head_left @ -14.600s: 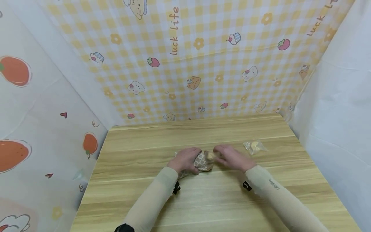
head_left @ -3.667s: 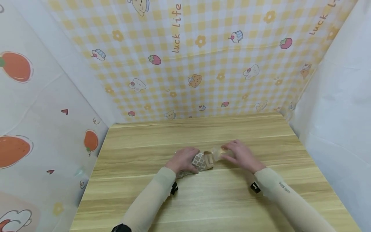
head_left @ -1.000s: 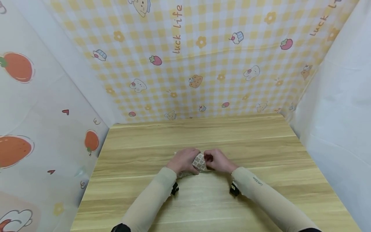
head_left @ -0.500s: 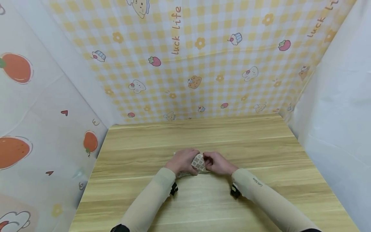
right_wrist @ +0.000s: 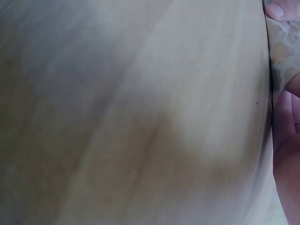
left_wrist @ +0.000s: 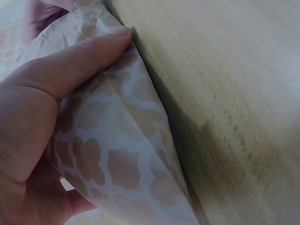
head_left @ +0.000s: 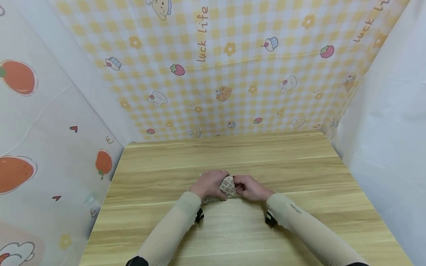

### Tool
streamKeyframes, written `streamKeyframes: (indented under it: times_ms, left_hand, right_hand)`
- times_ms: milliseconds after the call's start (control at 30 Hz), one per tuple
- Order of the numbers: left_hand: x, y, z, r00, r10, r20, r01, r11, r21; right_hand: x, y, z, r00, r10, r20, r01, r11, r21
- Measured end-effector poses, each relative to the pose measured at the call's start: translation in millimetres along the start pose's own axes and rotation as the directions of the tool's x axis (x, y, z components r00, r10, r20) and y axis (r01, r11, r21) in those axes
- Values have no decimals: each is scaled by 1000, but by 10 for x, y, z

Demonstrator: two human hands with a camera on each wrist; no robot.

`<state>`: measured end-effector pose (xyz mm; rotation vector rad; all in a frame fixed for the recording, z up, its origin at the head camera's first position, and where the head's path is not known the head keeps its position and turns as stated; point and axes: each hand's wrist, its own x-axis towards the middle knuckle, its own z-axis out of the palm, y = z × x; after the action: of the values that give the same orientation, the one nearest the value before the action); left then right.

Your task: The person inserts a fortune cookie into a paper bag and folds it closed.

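A paper bag [head_left: 228, 187] with a white and tan lattice print lies on its side at the middle of the wooden table. My left hand [head_left: 209, 184] grips it from the left, thumb on the near side and fingers over the far side. The left wrist view shows the thumb pressed along the creased, patterned paper [left_wrist: 124, 168]. At the bag's right end, my right hand [head_left: 251, 187] has curled fingers pinching the mouth edge. That hand [right_wrist: 287, 157] shows only at the right border of the right wrist view. The bag's inside is hidden.
The wooden table [head_left: 283, 229] runs back to a yellow checked cloth [head_left: 206, 85]. White cloth walls stand on the left [head_left: 50, 122] and right [head_left: 382, 111].
Earlier, my right hand held a clear packet with a pale piece by the bag's open mouth; now the packet is out of sight and that hand pinches the mouth. The left hand stays put.
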<state>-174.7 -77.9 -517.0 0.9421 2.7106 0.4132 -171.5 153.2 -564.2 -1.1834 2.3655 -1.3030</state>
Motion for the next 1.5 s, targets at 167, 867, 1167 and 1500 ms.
streamKeyframes:
  times_ms: [167, 867, 1167, 1500]
  left_hand:
    - [-8, 15, -12, 1000, 4, 6, -4, 1000, 14]
    - [0, 34, 21, 1000, 14, -1, -14, 998, 56]
    - [-21, 46, 19, 999, 11, -36, -10, 999, 35]
    - [-11, 54, 16, 999, 18, -32, -16, 999, 43]
  right_hand:
    - [18, -66, -11, 999, 7, 50, -2, 995, -102]
    - [39, -168, -29, 993, 18, 120, 3, 985, -170]
    - [23, -177, -50, 999, -10, 48, 18, 987, -161]
    - [54, -207, -28, 994, 110, 2, -109, 984, -142]
